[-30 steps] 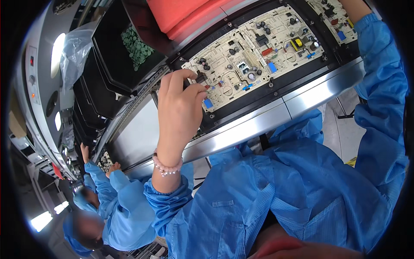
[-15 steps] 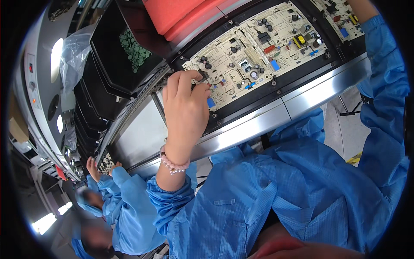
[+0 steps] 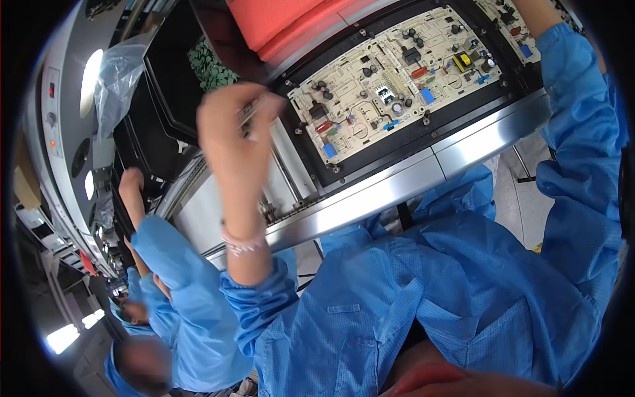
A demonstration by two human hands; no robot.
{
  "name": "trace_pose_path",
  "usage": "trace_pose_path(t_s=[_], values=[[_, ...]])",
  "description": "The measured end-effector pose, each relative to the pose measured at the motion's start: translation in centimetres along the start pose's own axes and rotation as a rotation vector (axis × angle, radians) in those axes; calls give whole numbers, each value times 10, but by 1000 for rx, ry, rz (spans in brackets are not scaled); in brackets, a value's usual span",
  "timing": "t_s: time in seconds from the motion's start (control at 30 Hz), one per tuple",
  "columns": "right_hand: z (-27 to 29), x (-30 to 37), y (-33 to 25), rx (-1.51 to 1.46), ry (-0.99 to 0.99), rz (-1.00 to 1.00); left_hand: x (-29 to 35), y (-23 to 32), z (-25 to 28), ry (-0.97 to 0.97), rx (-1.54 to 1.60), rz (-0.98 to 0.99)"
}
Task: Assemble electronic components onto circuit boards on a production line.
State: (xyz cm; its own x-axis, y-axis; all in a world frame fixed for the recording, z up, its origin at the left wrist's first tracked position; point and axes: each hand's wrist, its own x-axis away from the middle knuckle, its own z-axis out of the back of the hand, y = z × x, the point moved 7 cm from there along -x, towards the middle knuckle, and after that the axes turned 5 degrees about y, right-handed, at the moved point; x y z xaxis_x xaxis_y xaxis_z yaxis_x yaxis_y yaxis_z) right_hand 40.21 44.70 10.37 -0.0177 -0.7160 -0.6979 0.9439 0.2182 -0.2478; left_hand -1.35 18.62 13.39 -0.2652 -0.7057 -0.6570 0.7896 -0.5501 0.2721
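Nearest, beside the beige circuit board [image 3: 397,86] in its black tray, the left hand [image 3: 231,126] has lifted off the board's left corner, fingers pinched on a small, blurred pale part. Beyond the board's far right end, the right hand is out of sight.

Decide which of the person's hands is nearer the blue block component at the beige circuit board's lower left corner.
Left. The left hand is raised just left of the blue block component; the right forearm leaves the frame's top, beyond the beige circuit board's far end.
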Motion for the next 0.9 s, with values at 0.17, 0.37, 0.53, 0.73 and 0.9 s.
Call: trace_pose_path(t_s=[0.17,0.37,0.53,0.73,0.9], values=[[49,3,-58,-758,-2,-226,-25,-149,-1,-11,-290,274],[94,92,-189,-660,-625,18,-26,-171,-65,-463,-467,388],[73,164,-218,-975,-751,172,-18,-171,-54,-346,-648,289],[66,182,-217,-965,-1043,-243,-6,-173,-50,-287,-674,216],[67,185,-212,-891,-1001,-146,-9,-125,-23,53,-322,-26]])
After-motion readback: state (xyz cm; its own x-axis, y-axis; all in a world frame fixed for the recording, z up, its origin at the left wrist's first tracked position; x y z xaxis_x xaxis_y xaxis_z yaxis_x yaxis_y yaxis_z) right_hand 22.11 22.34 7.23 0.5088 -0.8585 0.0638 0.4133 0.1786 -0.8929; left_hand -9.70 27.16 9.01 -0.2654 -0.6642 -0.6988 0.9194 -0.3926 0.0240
